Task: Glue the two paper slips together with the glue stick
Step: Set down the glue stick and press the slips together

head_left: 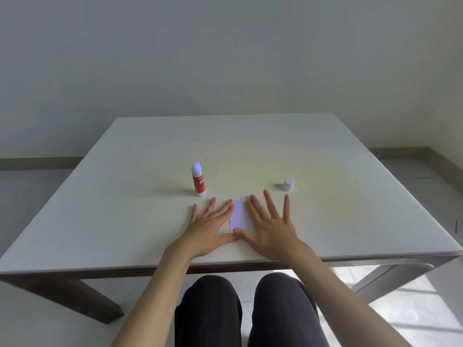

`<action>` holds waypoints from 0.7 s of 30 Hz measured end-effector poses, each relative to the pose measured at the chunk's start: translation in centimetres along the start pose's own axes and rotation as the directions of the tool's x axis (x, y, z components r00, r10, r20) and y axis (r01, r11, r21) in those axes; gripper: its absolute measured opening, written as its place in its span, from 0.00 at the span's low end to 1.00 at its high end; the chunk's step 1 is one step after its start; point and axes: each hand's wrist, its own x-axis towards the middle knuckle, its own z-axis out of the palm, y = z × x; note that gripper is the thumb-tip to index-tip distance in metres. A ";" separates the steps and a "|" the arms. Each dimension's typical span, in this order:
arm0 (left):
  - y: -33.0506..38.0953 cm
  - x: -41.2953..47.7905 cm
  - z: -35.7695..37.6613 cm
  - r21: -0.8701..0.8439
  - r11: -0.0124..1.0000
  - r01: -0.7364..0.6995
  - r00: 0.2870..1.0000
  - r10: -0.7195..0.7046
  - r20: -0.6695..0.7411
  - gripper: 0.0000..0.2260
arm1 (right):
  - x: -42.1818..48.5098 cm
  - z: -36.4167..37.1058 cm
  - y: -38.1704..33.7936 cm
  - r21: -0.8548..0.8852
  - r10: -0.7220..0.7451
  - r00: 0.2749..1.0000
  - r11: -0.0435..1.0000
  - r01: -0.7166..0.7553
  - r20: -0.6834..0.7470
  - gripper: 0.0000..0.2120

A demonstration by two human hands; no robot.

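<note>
Seen from above and behind the arms: a pale square worktop on dark legs, against a plain light wall. Near the front edge, at the middle, a white paper slip lying flat, long side running away from the viewer; whether one slip or two stacked, impossible to tell, since only one pale rectangle shows between the hands. Left hand palm down on the worktop, fingers spread and straight, index finger lying along the left edge of the slip, thumb reaching toward its near corner. Right hand likewise palm down, fingers fanned, covering the right part of the paper, thumb angled in to meet the left thumb at the near edge of the slip. Neither grip closed on anything: both hands flat and released, pressing or resting rather than grasping. Beyond the left hand, near its fingertips yet apart from them, a glue stick standing upright, red label on the barrel, white base, uncapped with a pale rounded top exposed. Well off to the right, beyond the right hand's outer fingers, a small white cap standing alone on the worktop, apart from both the stick and the paper. Below the worktop edge, two knees in dark trousers, and light tiled floor with window light at the right.
</note>
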 end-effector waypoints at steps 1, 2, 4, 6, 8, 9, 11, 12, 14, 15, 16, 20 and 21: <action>0.0 0.0 0.0 -0.003 1.000 -0.001 1.000 0.001 0.002 0.34 | -0.6 0.5 -1.1 0.007 -0.072 0.997 0.997 0.072 -0.010 0.46; 0.0 0.1 0.0 -0.007 1.000 -0.001 1.000 0.001 0.004 0.34 | -1.1 0.9 -1.9 0.012 -0.130 0.992 0.991 0.130 -0.004 0.49; 0.1 0.2 0.0 -0.003 1.000 -0.001 1.000 0.001 0.011 0.34 | -1.4 1.1 -2.0 0.015 -0.159 0.987 0.987 0.159 -0.001 0.50; 0.1 0.2 0.0 0.013 1.000 -0.002 1.000 0.001 0.020 0.33 | -0.7 0.4 -0.8 0.019 -0.085 0.996 0.996 0.085 0.002 0.47; 0.1 0.1 -0.1 0.012 1.000 0.001 1.000 -0.001 0.019 0.33 | 0.0 -0.2 -0.1 0.008 0.008 1.000 1.000 -0.008 0.024 0.41; 0.1 0.0 -0.1 0.009 1.000 0.001 1.000 -0.001 0.020 0.33 | 0.0 -0.3 -0.4 -0.001 0.014 1.000 1.000 -0.014 0.022 0.40; 0.2 0.0 -0.1 0.010 1.000 -0.006 1.000 0.006 0.022 0.33 | -0.6 0.4 -1.5 -0.004 -0.066 0.998 0.998 0.066 -0.002 0.45; 0.3 0.0 0.0 0.008 1.000 -0.007 1.000 0.006 0.019 0.33 | -1.1 0.9 -2.1 0.005 -0.127 0.992 0.992 0.127 0.001 0.48; 0.2 0.0 -0.1 0.008 1.000 -0.002 1.000 0.002 0.014 0.34 | -1.6 1.2 -1.8 0.032 -0.193 0.981 0.981 0.192 0.013 0.48; 0.2 0.0 -0.1 0.014 1.000 -0.001 1.000 0.001 0.016 0.34 | -1.4 0.9 -1.1 0.034 -0.185 0.983 0.982 0.184 0.014 0.47; 0.2 0.1 -0.1 0.025 1.000 -0.001 1.000 0.001 0.019 0.34 | -1.0 0.5 -0.3 0.027 -0.147 0.989 0.989 0.147 0.021 0.46; 0.3 -0.1 -0.2 0.026 1.000 -0.001 1.000 0.001 0.026 0.33 | -0.1 -0.6 -0.2 -0.001 -0.022 1.000 1.000 0.022 0.007 0.50; 0.3 -0.1 -0.2 0.023 1.000 -0.003 1.000 0.003 0.026 0.33 | -0.6 -0.2 -1.1 0.004 -0.053 0.999 0.999 0.053 -0.007 0.52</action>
